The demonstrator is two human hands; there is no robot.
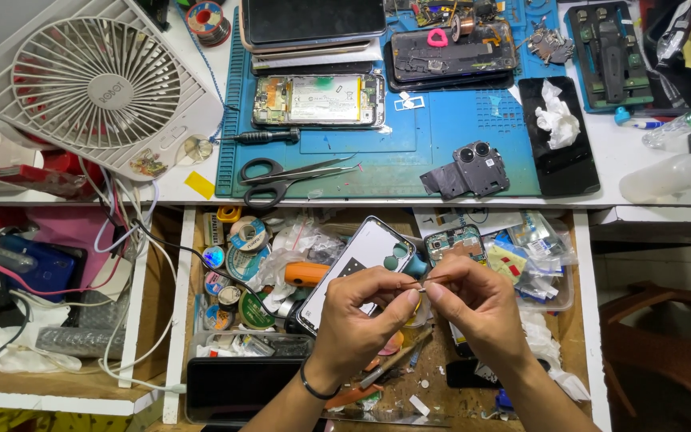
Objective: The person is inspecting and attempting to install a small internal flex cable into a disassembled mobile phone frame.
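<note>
Both hands — left hand (361, 308), right hand (473, 308) — pinch 1 thin copper-coloured strip (433, 280), probably light, flimsy and easily kinked — best gripped at its ends.

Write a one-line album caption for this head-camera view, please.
Over an open, cluttered wooden drawer, the left hand and right hand pinch a thin brownish strip beside a white phone frame.

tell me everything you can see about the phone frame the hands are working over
The phone frame is a thin rounded rectangle with a pale, whitish inner face, a dark triangular patch and round teal-green camera openings near its top corner. It lies tilted over the open drawer, lower end hidden behind the left hand. The right hand meets the left just above it, pinching a thin brownish strip.
</note>
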